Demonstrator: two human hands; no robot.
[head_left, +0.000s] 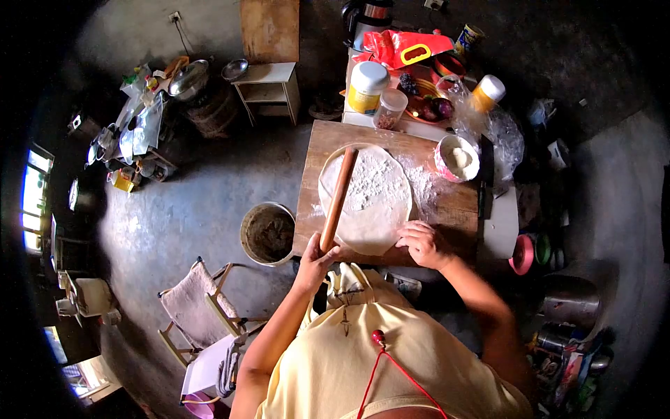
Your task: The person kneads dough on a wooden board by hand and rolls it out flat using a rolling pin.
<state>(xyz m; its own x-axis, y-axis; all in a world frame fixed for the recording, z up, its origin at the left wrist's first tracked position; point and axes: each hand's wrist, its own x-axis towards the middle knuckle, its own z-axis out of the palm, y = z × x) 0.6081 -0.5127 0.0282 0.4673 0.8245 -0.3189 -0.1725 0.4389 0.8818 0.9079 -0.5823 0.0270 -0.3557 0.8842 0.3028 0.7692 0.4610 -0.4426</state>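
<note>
A thin round sheet of dough [380, 227] lies on the wooden board [450, 223], with loose white flour [370, 183] over its upper part and on the board beside it. My left hand [317, 261] is closed around the near end of a wooden rolling pin [340, 195], which slants across the dough's left side. At the dough's lower right edge is my right hand [423, 244], its fingers curled and the fingertips on the edge. What lies under those fingertips is hidden. A bowl of flour [458, 159] stands at the board's upper right.
Behind the board are a white-lidded jar [368, 87], a small clear jar [390, 109], a red bag [405, 47] and plastic wrapping [504, 143]. A dark knife [486, 174] lies along the right edge. A bucket [268, 234] and folding chair [202, 307] stand at left.
</note>
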